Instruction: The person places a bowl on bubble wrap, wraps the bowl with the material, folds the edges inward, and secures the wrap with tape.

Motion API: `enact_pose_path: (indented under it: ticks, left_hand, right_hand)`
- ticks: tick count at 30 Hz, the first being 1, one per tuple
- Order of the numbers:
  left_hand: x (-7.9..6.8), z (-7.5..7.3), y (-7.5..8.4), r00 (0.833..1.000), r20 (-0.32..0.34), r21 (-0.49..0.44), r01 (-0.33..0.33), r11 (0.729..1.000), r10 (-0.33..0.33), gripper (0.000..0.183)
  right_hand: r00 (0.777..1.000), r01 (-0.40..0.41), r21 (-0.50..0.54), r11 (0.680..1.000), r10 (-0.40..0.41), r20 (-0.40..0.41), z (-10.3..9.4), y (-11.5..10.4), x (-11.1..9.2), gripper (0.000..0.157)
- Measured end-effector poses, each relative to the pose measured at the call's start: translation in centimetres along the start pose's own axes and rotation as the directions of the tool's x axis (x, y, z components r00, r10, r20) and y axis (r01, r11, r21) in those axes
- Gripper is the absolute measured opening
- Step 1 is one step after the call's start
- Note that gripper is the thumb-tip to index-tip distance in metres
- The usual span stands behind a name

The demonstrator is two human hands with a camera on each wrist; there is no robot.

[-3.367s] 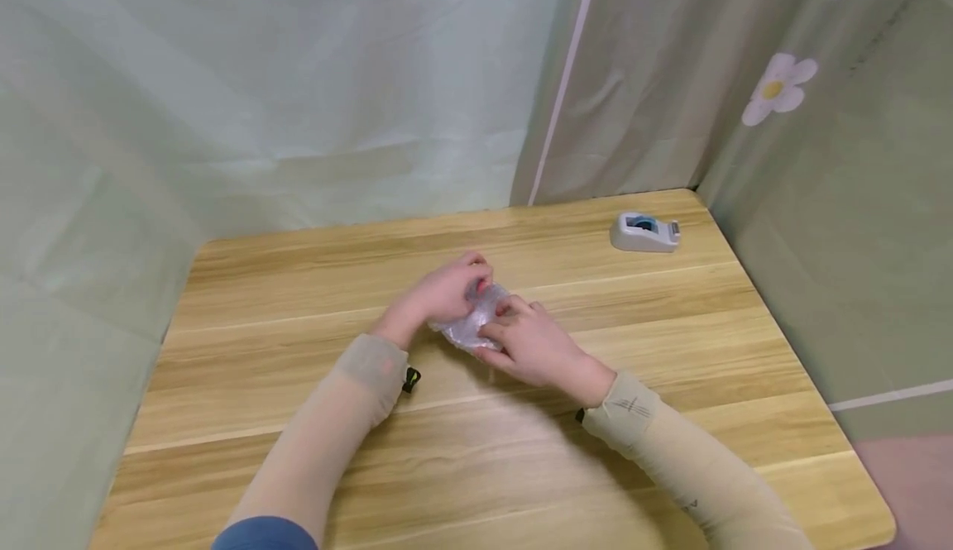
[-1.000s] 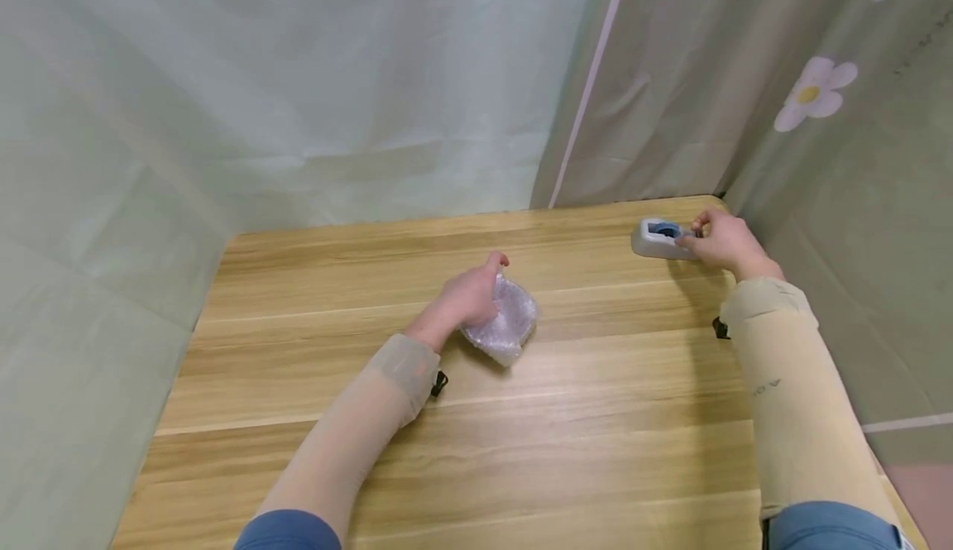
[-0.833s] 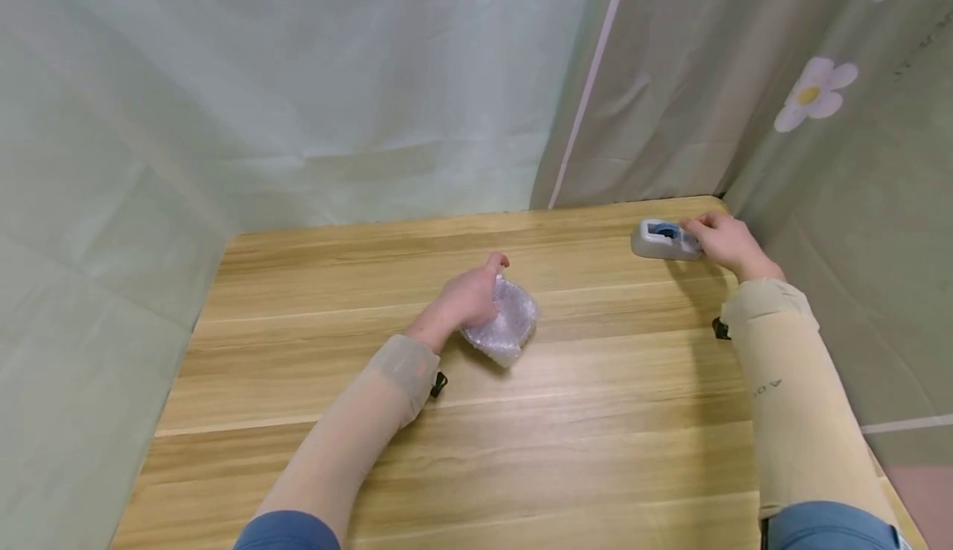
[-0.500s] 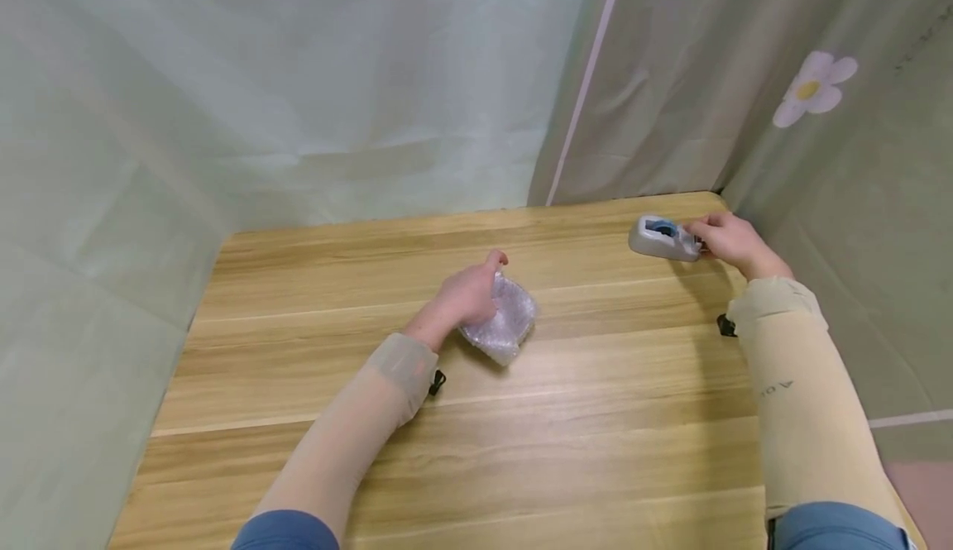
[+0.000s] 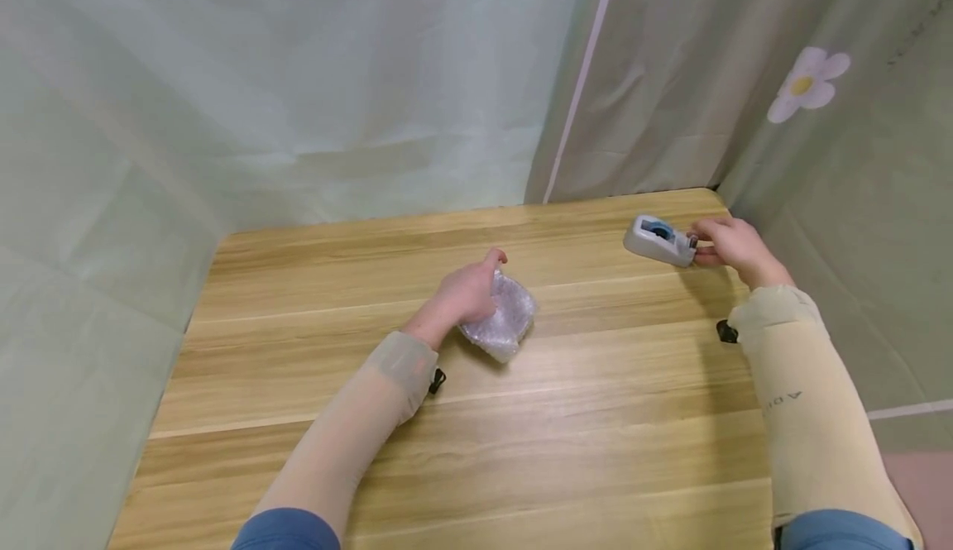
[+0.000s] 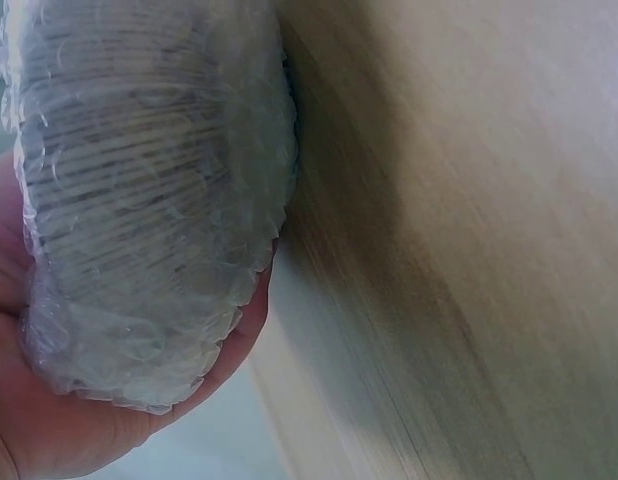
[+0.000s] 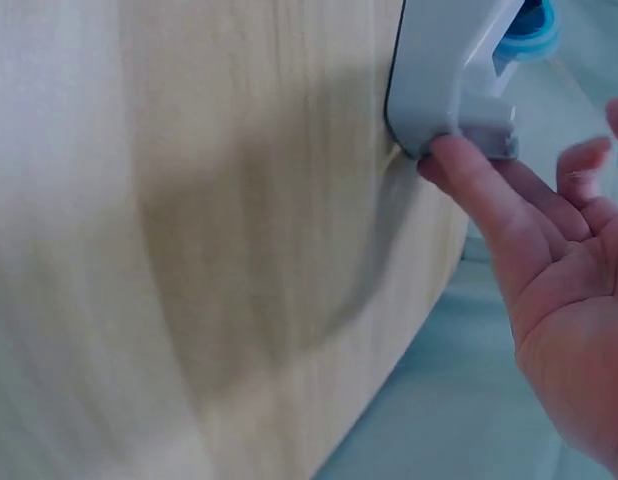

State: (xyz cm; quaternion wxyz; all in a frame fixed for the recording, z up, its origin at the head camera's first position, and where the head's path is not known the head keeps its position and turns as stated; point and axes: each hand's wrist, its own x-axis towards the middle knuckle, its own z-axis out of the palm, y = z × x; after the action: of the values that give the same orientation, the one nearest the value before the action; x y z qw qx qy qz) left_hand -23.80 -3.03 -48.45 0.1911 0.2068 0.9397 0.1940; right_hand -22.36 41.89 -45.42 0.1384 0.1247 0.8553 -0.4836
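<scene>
My left hand (image 5: 467,292) grips a bubble-wrapped bundle (image 5: 510,318) near the middle of the table. In the left wrist view, thin ribbed lines show through the clear bubble wrap (image 6: 139,200); what lies inside cannot be made out. A grey tape dispenser (image 5: 649,244) with a blue-rimmed tape roll (image 5: 658,229) stands at the back right. My right hand (image 5: 737,246) is at its cutter end. The right wrist view has fingertips of that hand (image 7: 559,250) touching the dispenser's lower end (image 7: 429,90), with the fingers fairly straight and not wrapped round it.
The wood-grain table (image 5: 521,451) meets a pale green curtain (image 5: 298,120) along its back edge. Another curtain panel with white flowers (image 5: 807,84) hangs close on the right, beyond my right hand.
My right hand left the bubble-wrapped bundle and went to the tape dispenser. The dispenser has since turned slightly, its cutter end swinging nearer me. My left hand stays on the bundle.
</scene>
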Motion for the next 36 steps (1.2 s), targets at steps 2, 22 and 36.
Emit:
enact_pose_path:
  ticks: [2, 22, 36]
  left_hand:
    - [0.1, 0.1, 0.0, 1.000, 0.000, 0.003, -0.003, 1.000, 0.003, 0.090]
    - [0.1, -0.2, 0.0, 1.000, 0.013, -0.016, 0.014, 1.000, -0.014, 0.086]
    - [-0.3, -0.3, -0.3, 1.000, -0.004, -0.018, 0.012, 1.000, -0.012, 0.085]
  right_hand:
    - [1.000, -0.009, 0.111, 0.994, 0.008, 0.002, -0.1, 0.6, -0.1, 0.074]
    - [0.998, -0.051, 0.814, 0.579, 0.009, 0.056, 0.5, 5.6, -0.1, 0.012]
    - [0.993, 0.028, 0.646, 0.763, 0.051, -0.103, 2.1, 5.4, 0.6, 0.017]
